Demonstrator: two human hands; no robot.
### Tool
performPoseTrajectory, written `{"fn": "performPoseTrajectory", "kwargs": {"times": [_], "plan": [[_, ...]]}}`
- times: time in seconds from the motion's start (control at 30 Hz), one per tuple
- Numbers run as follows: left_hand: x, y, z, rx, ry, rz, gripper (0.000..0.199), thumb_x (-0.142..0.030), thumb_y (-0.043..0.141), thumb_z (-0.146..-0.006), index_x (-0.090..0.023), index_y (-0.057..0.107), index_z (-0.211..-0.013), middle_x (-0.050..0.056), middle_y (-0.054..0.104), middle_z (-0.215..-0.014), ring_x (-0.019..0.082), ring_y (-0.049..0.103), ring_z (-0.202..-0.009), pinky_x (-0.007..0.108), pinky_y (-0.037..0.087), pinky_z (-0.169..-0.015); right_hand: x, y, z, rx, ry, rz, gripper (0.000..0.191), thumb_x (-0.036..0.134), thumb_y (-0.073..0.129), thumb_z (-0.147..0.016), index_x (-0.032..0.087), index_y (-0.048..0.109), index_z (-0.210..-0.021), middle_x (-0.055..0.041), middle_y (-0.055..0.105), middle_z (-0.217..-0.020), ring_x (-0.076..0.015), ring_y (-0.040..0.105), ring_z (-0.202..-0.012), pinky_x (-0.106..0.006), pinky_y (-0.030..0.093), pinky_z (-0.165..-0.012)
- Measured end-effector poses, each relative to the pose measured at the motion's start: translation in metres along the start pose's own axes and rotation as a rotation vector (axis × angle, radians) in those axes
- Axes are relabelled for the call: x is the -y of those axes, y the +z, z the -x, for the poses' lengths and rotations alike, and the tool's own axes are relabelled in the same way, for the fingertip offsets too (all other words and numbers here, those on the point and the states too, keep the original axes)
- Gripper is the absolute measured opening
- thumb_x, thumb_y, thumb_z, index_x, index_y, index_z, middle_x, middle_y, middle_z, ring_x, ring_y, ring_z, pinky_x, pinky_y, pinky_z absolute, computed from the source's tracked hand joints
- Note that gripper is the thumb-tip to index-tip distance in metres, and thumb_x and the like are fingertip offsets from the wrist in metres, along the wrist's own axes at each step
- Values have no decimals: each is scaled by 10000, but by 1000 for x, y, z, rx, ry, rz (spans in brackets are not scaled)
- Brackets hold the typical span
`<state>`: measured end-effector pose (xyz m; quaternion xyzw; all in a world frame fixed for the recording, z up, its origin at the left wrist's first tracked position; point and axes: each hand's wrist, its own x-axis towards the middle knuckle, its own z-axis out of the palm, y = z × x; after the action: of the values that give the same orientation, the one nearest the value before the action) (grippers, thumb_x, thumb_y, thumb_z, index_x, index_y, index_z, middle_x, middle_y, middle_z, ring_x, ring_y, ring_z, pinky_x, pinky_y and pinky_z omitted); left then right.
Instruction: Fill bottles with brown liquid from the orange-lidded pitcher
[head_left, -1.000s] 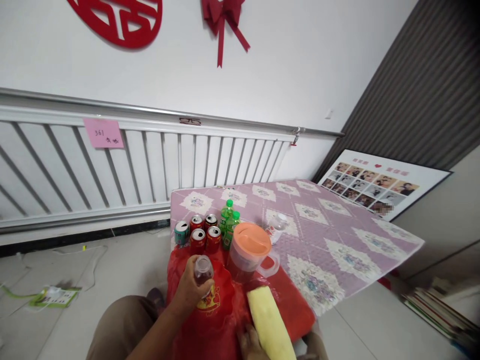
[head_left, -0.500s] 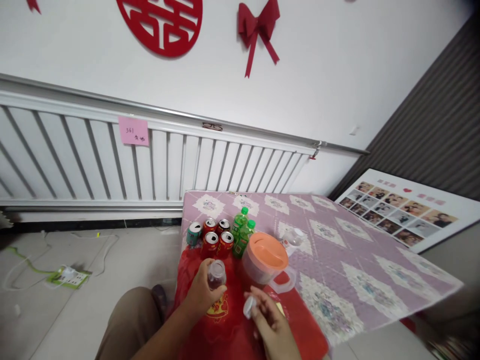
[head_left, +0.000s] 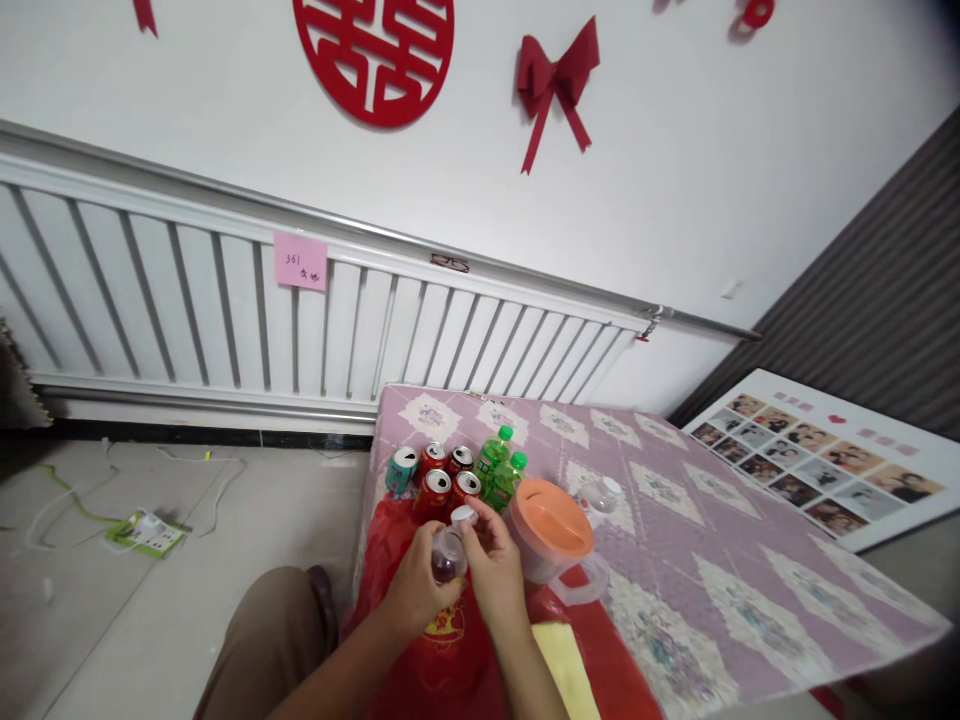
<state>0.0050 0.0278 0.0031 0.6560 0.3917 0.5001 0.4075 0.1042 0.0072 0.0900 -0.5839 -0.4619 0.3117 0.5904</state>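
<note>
My left hand (head_left: 412, 592) is closed around a small clear bottle (head_left: 448, 556), which stands nearly upright over the red cloth. In my right hand (head_left: 495, 560) a white cap (head_left: 463, 515) is pinched between thumb and fingers, just above and behind the bottle's mouth. I cannot tell whether cap and bottle touch. Several red cans (head_left: 433, 490) and a teal can (head_left: 403, 468) are grouped just beyond my hands. To their right stand two green bottles (head_left: 501, 482). A clear pitcher with an orange lid (head_left: 555, 518) is right of my right hand.
Another clear bottle (head_left: 602, 494) lies behind the pitcher. A yellow sheet (head_left: 566, 668) rests on the red covering (head_left: 619, 655) near my right forearm. The purple patterned tablecloth (head_left: 720, 545) reaches right toward a photo board (head_left: 817, 455). A white radiator (head_left: 360, 330) runs behind the table.
My right hand has moved left and up, bringing the cap from beside the pitcher to the bottle's mouth. The yellow sheet is now more exposed. The camera view has shifted slightly.
</note>
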Motion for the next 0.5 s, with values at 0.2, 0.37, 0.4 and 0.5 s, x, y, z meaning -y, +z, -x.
{"fn": "performPoseTrajectory", "kwargs": {"times": [0.2,0.37,0.4,0.5], "plan": [[3,3,0,-5,4,20,549,-138,639,-683,-177,432,-1190,93,600,-1108,230,627,-966,362,516,-839,-20,-4,8,24,-71,126,283,323,623,-769,202,661,-1023,-96,690,-1100,-247,633,-1028,-410,473,-936],[2,3,-1,-5,9,20,542,-116,616,-674,-177,436,-1182,92,593,-1115,229,616,-983,361,508,-854,-30,-11,8,76,-165,190,159,271,606,-772,213,628,-918,-103,652,-1135,-241,608,-1079,-410,454,-970],[1,3,-1,-1,10,21,543,-115,618,-669,-177,437,-1177,89,594,-1106,225,619,-967,357,511,-845,-30,-13,7,91,-181,204,152,262,601,-774,217,621,-918,-101,644,-1139,-236,601,-1088,-405,451,-976],[0,2,-1,1,7,16,543,-128,631,-660,-175,440,-1166,87,596,-1088,230,619,-949,364,512,-833,-27,-16,5,148,-219,259,147,234,592,-775,224,610,-921,-96,616,-1143,-228,581,-1105,-398,440,-993]]}}
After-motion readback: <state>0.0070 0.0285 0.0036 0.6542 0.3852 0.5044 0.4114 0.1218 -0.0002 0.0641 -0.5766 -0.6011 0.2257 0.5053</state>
